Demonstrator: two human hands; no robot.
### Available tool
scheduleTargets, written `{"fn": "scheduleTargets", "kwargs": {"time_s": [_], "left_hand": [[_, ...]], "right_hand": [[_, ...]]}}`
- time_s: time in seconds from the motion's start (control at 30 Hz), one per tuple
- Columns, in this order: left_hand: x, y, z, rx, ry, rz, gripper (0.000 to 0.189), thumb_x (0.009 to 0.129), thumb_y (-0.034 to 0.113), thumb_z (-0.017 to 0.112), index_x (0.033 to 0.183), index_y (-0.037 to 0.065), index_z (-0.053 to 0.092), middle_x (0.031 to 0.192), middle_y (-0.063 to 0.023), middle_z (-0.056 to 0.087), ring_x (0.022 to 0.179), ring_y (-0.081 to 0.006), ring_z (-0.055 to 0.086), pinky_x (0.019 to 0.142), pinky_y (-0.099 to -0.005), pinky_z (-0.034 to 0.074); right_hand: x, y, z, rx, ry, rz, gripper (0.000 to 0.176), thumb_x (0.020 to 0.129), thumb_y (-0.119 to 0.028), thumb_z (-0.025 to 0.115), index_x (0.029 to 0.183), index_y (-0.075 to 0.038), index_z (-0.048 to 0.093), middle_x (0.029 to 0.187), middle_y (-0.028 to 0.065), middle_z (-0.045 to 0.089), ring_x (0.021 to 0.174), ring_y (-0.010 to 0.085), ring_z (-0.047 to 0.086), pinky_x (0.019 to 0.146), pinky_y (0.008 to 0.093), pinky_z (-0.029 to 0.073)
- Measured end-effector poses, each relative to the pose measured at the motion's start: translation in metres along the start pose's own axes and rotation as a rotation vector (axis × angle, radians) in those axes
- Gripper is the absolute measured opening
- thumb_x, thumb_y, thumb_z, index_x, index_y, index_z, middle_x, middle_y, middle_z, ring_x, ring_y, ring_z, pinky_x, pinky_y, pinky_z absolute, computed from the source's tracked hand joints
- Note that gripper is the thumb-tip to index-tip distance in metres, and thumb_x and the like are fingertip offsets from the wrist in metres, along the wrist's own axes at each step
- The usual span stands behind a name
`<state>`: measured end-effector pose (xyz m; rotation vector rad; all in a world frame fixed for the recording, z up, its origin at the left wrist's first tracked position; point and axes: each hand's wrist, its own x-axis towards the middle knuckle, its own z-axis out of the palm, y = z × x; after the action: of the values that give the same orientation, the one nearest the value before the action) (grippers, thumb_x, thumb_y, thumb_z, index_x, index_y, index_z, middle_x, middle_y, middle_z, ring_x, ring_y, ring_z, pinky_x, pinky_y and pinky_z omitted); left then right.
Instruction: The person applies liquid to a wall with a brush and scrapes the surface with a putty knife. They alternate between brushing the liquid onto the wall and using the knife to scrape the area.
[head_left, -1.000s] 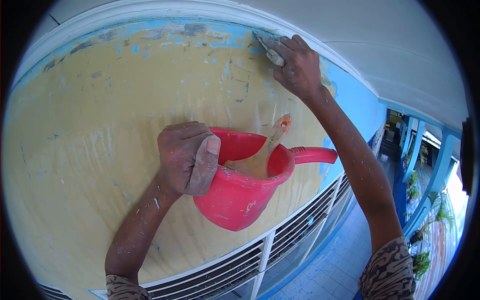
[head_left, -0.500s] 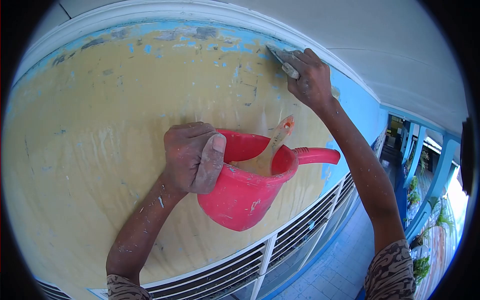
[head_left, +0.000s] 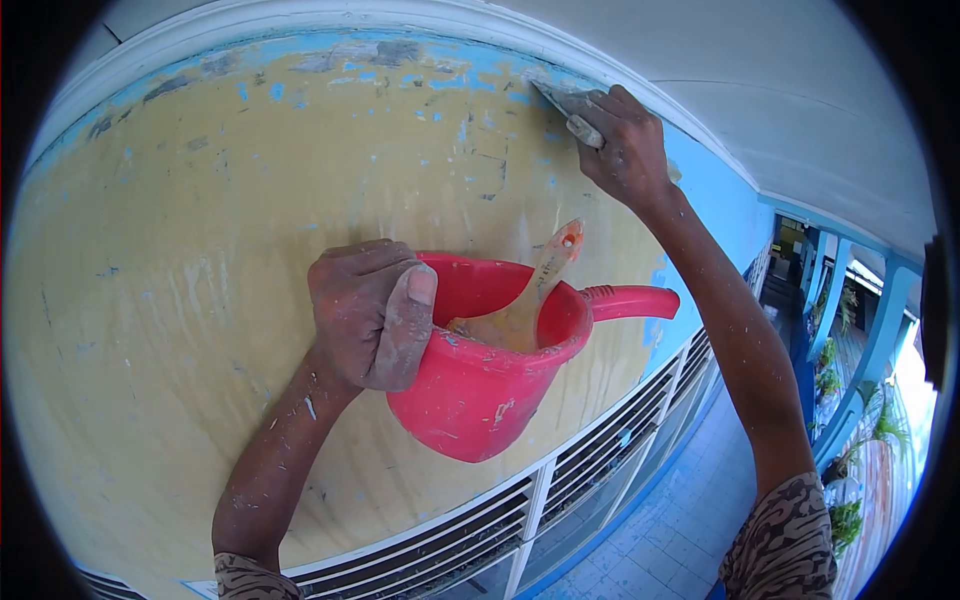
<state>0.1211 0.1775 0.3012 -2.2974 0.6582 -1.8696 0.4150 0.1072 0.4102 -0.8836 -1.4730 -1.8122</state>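
The scraper is up high, above and just right of the red scoop, its blade flat against the wall right under the white moulding. The right hand has it, fingers wrapped tight round the handle with the arm stretched up.

Down at the scoop, the left hand clamps the near rim, thumb outside and fingers curled over the edge, holding it just off the wall. A brush leans inside, its handle poking up past the rim toward the scraper.

Progress looks well along. Left of the scoop and above it the wall is mostly bare yellow, streaked and scuffed. What seems left is the ragged blue band above the scoop along the moulding, scattered blue flecks below it, and solid blue paint beyond the scoop's handle, to the right.

Below the scoop runs a row of white louvred vents. Far right of it, blue posts line a walkway with plants.
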Motion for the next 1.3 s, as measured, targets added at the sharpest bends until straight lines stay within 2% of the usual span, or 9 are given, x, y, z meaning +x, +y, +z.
{"fn": "scheduleTargets", "kwargs": {"time_s": [0.5,0.57,0.7,0.97,1.07,1.13,1.3], "left_hand": [[0.001,-0.001,0.009,0.014,-0.005,-0.005,0.033,0.091,0.006,0.053,0.058,0.002,0.047,0.051,-0.0099,0.039,0.041,-0.0265,0.039,0.043,-0.0355,0.032],[-0.001,-0.003,0.007,-0.011,-0.007,-0.015,0.033,0.091,0.006,0.053,0.058,0.002,0.046,0.051,-0.0100,0.039,0.041,-0.0263,0.039,0.043,-0.0356,0.032],[-0.002,-0.002,0.003,0.038,-0.005,-0.009,0.034,0.091,0.006,0.053,0.058,0.002,0.045,0.051,-0.0097,0.037,0.041,-0.0264,0.038,0.043,-0.0356,0.032],[-0.004,-0.004,0.006,0.013,0.031,-0.022,0.034,0.091,0.006,0.053,0.058,0.001,0.045,0.051,-0.0098,0.037,0.041,-0.0266,0.038,0.043,-0.0360,0.032],[-0.002,-0.004,0.006,0.023,-0.014,-0.038,0.034,0.091,0.006,0.053,0.058,0.001,0.044,0.052,-0.0096,0.037,0.042,-0.0266,0.037,0.043,-0.0361,0.032],[-0.004,-0.005,0.007,-0.015,0.013,-0.028,0.035,0.091,0.006,0.053,0.058,0.001,0.043,0.052,-0.0095,0.036,0.042,-0.0269,0.037,0.043,-0.0360,0.031],[-0.004,-0.004,0.007,0.002,0.014,-0.036,0.035,0.091,0.007,0.053,0.058,0.001,0.044,0.052,-0.0100,0.036,0.042,-0.0273,0.037,0.043,-0.0361,0.031]], "right_hand": [[-0.004,0.016,0.006,-0.015,0.059,-0.018,0.040,0.067,0.002,0.066,0.106,-0.009,0.074,0.088,0.0054,0.069,0.073,0.0249,0.057,0.061,0.0375,0.052],[-0.006,0.017,0.003,-0.038,-0.054,-0.006,0.049,0.060,-0.002,0.068,0.107,-0.013,0.074,0.093,0.0016,0.070,0.080,0.0236,0.059,0.064,0.0364,0.056],[-0.012,0.020,0.011,-0.044,0.006,-0.025,0.053,0.058,0.000,0.068,0.109,-0.014,0.074,0.099,0.0016,0.071,0.080,0.0231,0.059,0.064,0.0358,0.056],[-0.011,0.017,0.009,-0.038,-0.010,-0.068,0.056,0.057,-0.003,0.071,0.111,-0.013,0.073,0.101,0.0028,0.070,0.082,0.0227,0.059,0.064,0.0369,0.056],[-0.005,0.020,0.011,-0.075,-0.035,0.039,0.056,0.058,-0.004,0.072,0.113,-0.014,0.073,0.103,0.0033,0.071,0.083,0.0230,0.060,0.066,0.0364,0.057],[-0.005,0.014,0.013,-0.089,0.013,0.016,0.057,0.059,-0.005,0.073,0.115,-0.014,0.072,0.102,0.0027,0.071,0.085,0.0225,0.061,0.066,0.0357,0.058],[-0.014,0.009,0.008,-0.063,-0.046,-0.028,0.059,0.059,-0.004,0.074,0.116,-0.013,0.071,0.101,0.0026,0.069,0.088,0.0235,0.061,0.069,0.0376,0.058]]}}
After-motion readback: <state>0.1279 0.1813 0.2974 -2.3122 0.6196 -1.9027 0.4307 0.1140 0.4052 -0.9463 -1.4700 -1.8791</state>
